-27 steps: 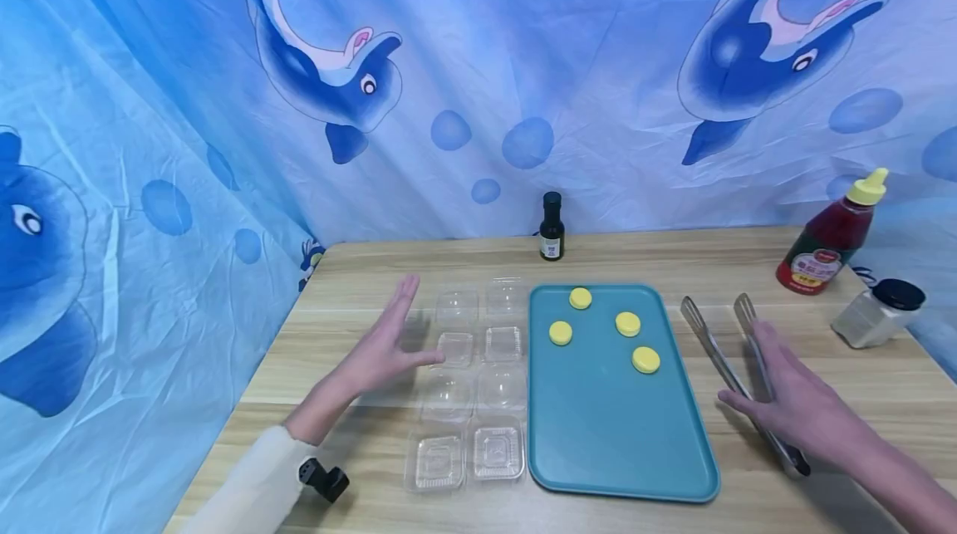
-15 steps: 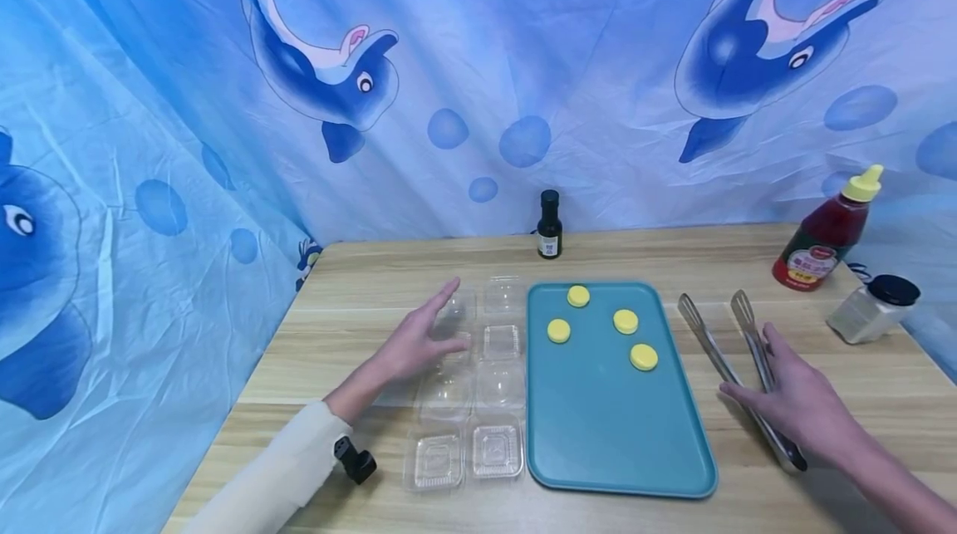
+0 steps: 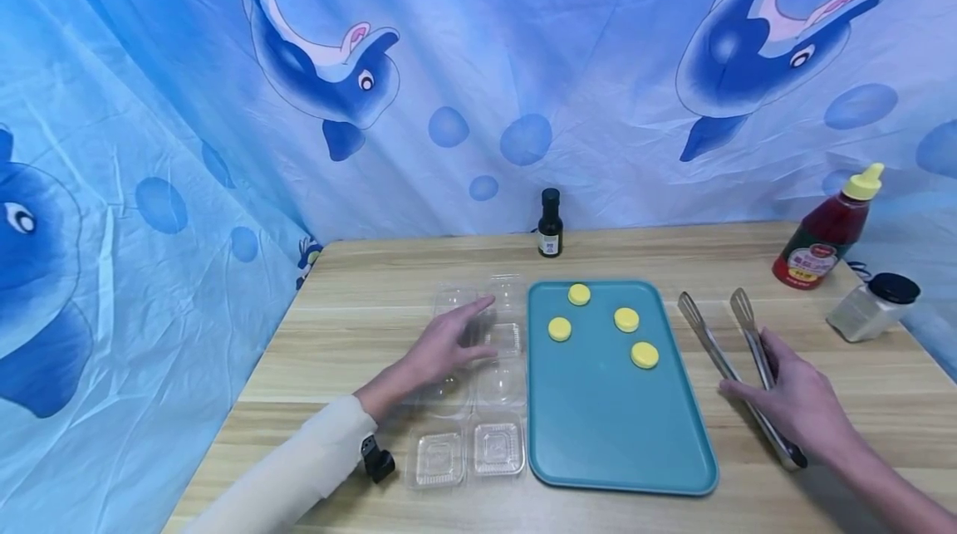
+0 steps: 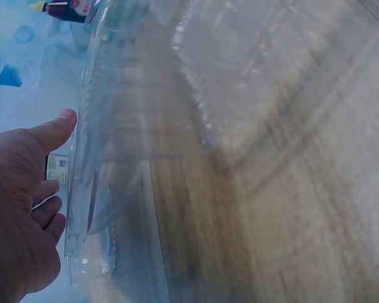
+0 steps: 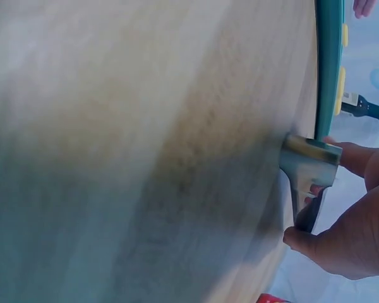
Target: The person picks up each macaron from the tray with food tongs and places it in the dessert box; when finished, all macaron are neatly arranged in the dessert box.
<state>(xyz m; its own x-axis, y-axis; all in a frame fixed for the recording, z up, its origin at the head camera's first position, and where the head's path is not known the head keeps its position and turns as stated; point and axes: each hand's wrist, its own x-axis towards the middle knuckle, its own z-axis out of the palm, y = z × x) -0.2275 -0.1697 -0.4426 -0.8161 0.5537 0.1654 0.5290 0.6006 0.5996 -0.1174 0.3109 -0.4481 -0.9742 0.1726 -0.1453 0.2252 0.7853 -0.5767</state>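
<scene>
My left hand (image 3: pixel 446 340) is over the clear plastic hinged containers (image 3: pixel 498 444), fingers extended and thumb spread to the right. In the left wrist view, the left hand (image 4: pixel 19 208) lies beside a clear container edge (image 4: pixel 83 158); whether it touches cannot be told. Metal tongs (image 3: pixel 719 355) lie on the table right of the tray. My right hand (image 3: pixel 803 401) grips them around the middle, thumb on one arm and fingers on the other. The right wrist view shows the tongs (image 5: pixel 309 167) end-on between thumb and fingers.
A blue-green tray (image 3: pixel 620 426) in the middle holds several yellow discs (image 3: pixel 626 320). A small dark bottle (image 3: pixel 550 224) stands behind it. At the right back are a red sauce bottle (image 3: pixel 826 235) and a black-lidded jar (image 3: pixel 873 307). A dolphin-print curtain (image 3: pixel 598 61) hangs behind the table.
My left hand has moved right, from beside the containers to above them. The right hand stays at the tongs, its fingers drawn slightly closer around them.
</scene>
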